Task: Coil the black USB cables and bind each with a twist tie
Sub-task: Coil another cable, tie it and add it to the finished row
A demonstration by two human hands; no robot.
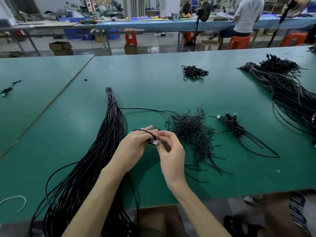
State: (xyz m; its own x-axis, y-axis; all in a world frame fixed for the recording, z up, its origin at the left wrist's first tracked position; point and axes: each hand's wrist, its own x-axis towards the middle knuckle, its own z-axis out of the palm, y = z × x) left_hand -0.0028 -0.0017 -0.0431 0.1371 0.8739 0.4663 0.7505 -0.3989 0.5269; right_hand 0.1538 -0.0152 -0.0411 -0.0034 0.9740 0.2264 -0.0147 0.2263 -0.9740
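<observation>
black usb cable (pixel 154 142) held in left grip (pixel 135 144), beside right grip (pixel 171 151).

Near edge cuts off big cable bundle (pixel 111 134); right edge cuts far-right bundle (pixel 287 89); held cable (pixel 153 142) partly hidden behind left hand (pixel 133 144) & forearm; right hand (pixel 171 151) maybe pinching sth, too small to tell.

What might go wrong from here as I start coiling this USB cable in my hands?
Two likely snags. The USB cable that your left hand and right hand hold seems to trail along the long bundle, so pulling it may drag or knot its neighbours. The twist tie pile beside your right hand is a tangled heap, so picking one may lift several.
</observation>
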